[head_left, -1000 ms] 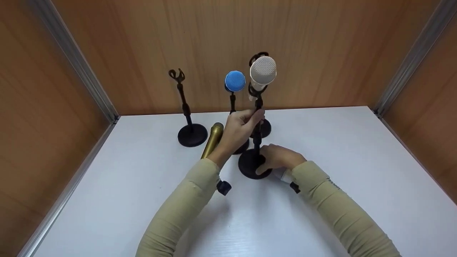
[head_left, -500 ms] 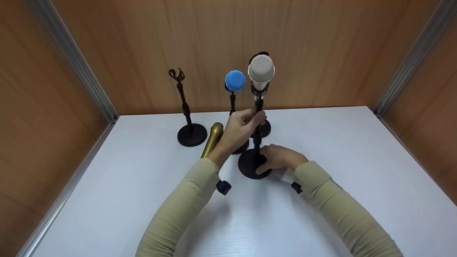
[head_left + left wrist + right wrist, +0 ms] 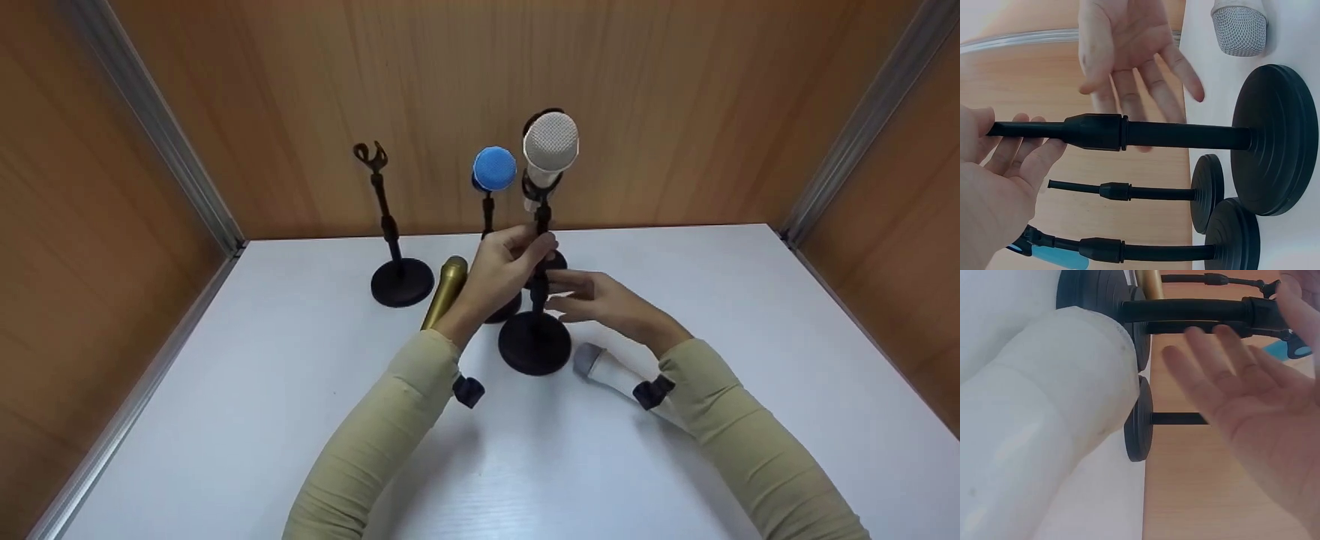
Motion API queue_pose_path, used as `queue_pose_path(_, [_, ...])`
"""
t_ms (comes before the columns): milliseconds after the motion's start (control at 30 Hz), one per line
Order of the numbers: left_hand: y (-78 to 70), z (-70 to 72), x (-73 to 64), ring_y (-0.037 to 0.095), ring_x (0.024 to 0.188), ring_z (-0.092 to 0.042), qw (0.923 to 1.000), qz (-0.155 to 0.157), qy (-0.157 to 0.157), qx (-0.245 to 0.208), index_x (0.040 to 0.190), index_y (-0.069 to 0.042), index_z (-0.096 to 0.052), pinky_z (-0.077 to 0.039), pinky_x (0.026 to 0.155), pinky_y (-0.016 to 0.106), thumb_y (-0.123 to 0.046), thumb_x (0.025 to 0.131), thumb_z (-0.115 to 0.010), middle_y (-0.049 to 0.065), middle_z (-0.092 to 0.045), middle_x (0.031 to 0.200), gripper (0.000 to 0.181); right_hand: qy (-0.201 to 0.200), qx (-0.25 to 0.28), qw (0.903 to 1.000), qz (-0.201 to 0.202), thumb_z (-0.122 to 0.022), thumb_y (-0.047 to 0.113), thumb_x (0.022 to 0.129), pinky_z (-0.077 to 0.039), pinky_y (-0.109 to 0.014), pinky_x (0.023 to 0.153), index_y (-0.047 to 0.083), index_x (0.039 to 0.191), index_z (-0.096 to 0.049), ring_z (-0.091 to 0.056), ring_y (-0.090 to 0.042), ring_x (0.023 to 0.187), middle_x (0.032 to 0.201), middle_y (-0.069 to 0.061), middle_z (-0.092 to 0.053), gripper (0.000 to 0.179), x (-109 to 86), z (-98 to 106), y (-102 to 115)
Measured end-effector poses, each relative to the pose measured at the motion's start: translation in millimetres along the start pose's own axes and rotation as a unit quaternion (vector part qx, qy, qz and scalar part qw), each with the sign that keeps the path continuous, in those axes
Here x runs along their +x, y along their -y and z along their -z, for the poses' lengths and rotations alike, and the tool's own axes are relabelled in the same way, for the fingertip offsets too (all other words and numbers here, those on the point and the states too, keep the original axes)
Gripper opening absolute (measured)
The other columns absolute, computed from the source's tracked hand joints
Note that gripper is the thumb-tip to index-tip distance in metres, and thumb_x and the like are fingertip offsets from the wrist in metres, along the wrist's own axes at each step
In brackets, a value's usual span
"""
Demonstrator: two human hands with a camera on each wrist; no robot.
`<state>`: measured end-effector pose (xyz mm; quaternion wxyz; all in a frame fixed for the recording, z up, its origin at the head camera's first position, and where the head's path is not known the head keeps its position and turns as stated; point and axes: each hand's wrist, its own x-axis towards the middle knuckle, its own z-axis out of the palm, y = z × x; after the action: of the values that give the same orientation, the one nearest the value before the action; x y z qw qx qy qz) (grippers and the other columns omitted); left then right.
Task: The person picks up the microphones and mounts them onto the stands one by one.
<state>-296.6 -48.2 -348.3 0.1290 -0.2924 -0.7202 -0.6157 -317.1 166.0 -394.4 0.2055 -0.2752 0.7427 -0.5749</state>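
Note:
My left hand (image 3: 495, 274) grips the upper pole of a black microphone stand (image 3: 534, 345), whose round base sits on the table. A white microphone (image 3: 551, 142) with a mesh head is in the holder at the top of that stand. Beside the lower pole is my right hand (image 3: 611, 306), its fingers loosely extended and holding nothing; in the left wrist view the palm (image 3: 1137, 34) shows spread fingers behind the pole. A second white microphone (image 3: 611, 373) lies on the table, partly under the right forearm, and looms large in the right wrist view.
A stand with a blue microphone (image 3: 494, 168) and another black stand (image 3: 559, 260) are behind the gripped one. At the left is a stand with a bare holder (image 3: 403, 283). A gold microphone (image 3: 448, 289) lies beside the left wrist. Wooden panels (image 3: 450, 90) enclose the table.
My right hand has let go of the stand's base and risen beside the pole, its fingers straightening. More of the lying white microphone shows. The left hand keeps its grip.

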Motion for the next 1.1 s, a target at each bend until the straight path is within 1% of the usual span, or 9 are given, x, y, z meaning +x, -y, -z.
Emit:
queue_pose_path(167, [-1.7,1.0,0.7,0.033,0.08,-0.062,0.9999,0.004,0.008,-0.007,0.097,-0.007,-0.07,-0.052,0.07,0.032,-0.02,0.103,-0.062,0.017,-0.069,0.089,0.017,-0.01,0.061,0.9967,0.051,-0.067,0.019,0.1,-0.043,-0.053,0.108,0.008,0.153,-0.043,-0.052,-0.026,0.135,0.152,-0.008,-0.05,0.06,1.1,-2.9,2.1])
queue_pose_path(333, [-2.0,0.8,0.7,0.031,0.082,-0.061,0.9998,0.004,0.019,-0.007,0.1,-0.005,-0.069,-0.052,0.069,0.032,-0.02,0.103,-0.061,0.018,-0.067,0.091,0.017,-0.019,0.075,0.995,0.063,-0.065,0.014,0.101,-0.046,-0.051,0.105,0.004,0.152,-0.043,-0.05,-0.032,0.136,0.15,-0.011,-0.05,0.057,3.8,-9.5,2.5])
queue_pose_path(467, [-2.4,-0.9,0.4,0.03,0.084,-0.064,0.9998,0.001,0.019,-0.004,0.101,-0.001,-0.068,-0.054,0.071,0.031,-0.019,0.104,-0.06,0.019,-0.068,0.092,0.019,-0.038,0.066,0.9953,0.06,-0.067,0.014,0.1,-0.052,-0.045,0.1,0.004,0.147,-0.05,-0.053,-0.033,0.132,0.146,-0.012,-0.053,0.051,5.1,-12.6,2.1])
queue_pose_path(667, [-3.2,-1.9,0.7,0.03,0.092,-0.067,0.9996,0.002,0.026,0.002,0.106,-0.001,-0.068,-0.056,0.083,0.041,-0.018,0.104,-0.06,0.014,-0.07,0.097,0.019,-0.08,0.016,0.996,0.035,-0.07,0.011,0.097,-0.054,-0.043,0.097,0.003,0.144,-0.052,-0.056,-0.03,0.128,0.141,-0.013,-0.054,0.05,8.8,-18.3,4.7])
queue_pose_path(733, [-3.3,-2.0,0.8,0.03,0.092,-0.067,0.9996,0.003,0.028,0.005,0.106,0.0,-0.068,-0.056,0.084,0.041,-0.018,0.104,-0.06,0.012,-0.071,0.098,0.02,-0.097,-0.011,0.995,0.022,-0.069,0.01,0.097,-0.054,-0.041,0.097,0.003,0.142,-0.053,-0.057,-0.028,0.125,0.138,-0.013,-0.055,0.048,10.2,-21.8,6.1])
queue_pose_path(833, [-2.9,-1.7,0.4,0.03,0.09,-0.066,0.9996,0.002,0.027,0.008,0.106,-0.001,-0.068,-0.056,0.083,0.037,-0.019,0.104,-0.06,0.016,-0.07,0.097,0.02,-0.116,-0.046,0.9922,0.007,-0.07,0.013,0.097,-0.055,-0.039,0.096,0.003,0.134,-0.058,-0.058,-0.027,0.118,0.129,-0.012,-0.059,0.04,12.4,-26.4,7.4])
queue_pose_path(900, [-2.6,-1.1,0.2,0.031,0.088,-0.066,0.9997,0.0,0.023,0.009,0.105,-0.001,-0.068,-0.055,0.081,0.034,-0.018,0.104,-0.061,0.018,-0.07,0.096,0.019,-0.124,-0.05,0.991,0.005,-0.072,0.015,0.096,-0.055,-0.039,0.095,0.004,0.127,-0.061,-0.059,-0.027,0.115,0.125,-0.011,-0.06,0.036,13.8,-28.1,7.7])
queue_pose_path(1000, [-2.2,0.7,0.1,0.031,0.086,-0.066,0.9998,-0.002,0.019,0.01,0.105,-0.001,-0.068,-0.054,0.079,0.032,-0.017,0.103,-0.061,0.017,-0.07,0.095,0.018,-0.122,-0.047,0.9912,0.015,-0.075,0.02,0.094,-0.055,-0.039,0.096,0.006,0.125,-0.063,-0.06,-0.025,0.115,0.124,-0.008,-0.061,0.036,14.8,-27.0,6.4])
queue_pose_path(1100, [-2.4,1.8,0.7,0.03,0.087,-0.067,0.9997,-0.003,0.019,0.012,0.106,-0.001,-0.068,-0.055,0.079,0.032,-0.018,0.104,-0.061,0.016,-0.07,0.096,0.019,-0.095,-0.017,0.9945,0.039,-0.072,0.024,0.097,-0.051,-0.041,0.102,0.009,0.137,-0.059,-0.058,-0.024,0.124,0.135,-0.006,-0.06,0.045,12.4,-22.4,4.8])
